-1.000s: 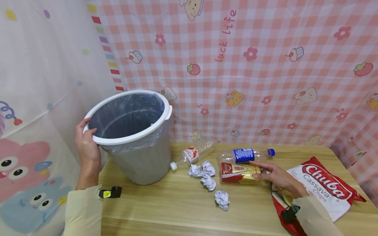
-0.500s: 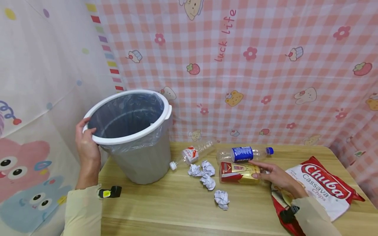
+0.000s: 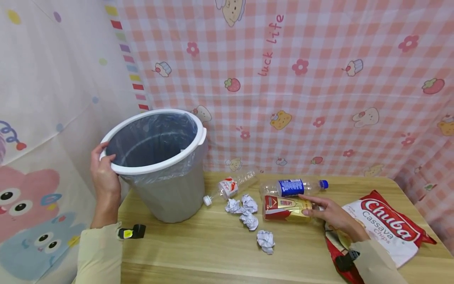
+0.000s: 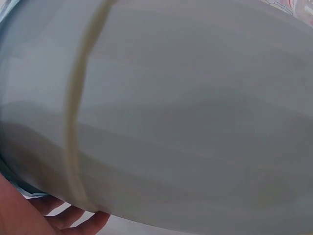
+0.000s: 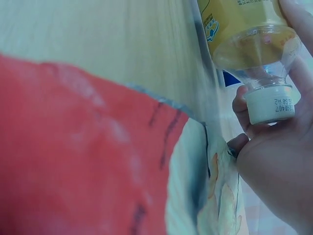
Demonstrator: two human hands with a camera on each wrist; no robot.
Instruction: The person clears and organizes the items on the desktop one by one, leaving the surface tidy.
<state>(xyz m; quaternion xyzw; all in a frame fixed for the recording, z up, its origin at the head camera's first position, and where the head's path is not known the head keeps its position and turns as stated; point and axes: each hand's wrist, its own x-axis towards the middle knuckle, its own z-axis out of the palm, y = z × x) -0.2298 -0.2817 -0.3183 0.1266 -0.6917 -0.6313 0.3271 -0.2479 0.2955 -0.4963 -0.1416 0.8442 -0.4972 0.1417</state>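
My left hand grips the white rim of a grey trash can lined with a clear plastic bag. In the left wrist view the can's wall fills most of the picture, with fingers at the lower left. On the right, my right hand holds a plastic bottle with a red and gold label, lying on its side. The right wrist view shows its white cap by the palm. Right behind it lies a clear bottle with blue label and cap.
Several crumpled paper balls lie on the wooden table. A clear bottle with a red and white label rests beside the can. The red and white chips bag lies under the right forearm. A checked curtain hangs behind.
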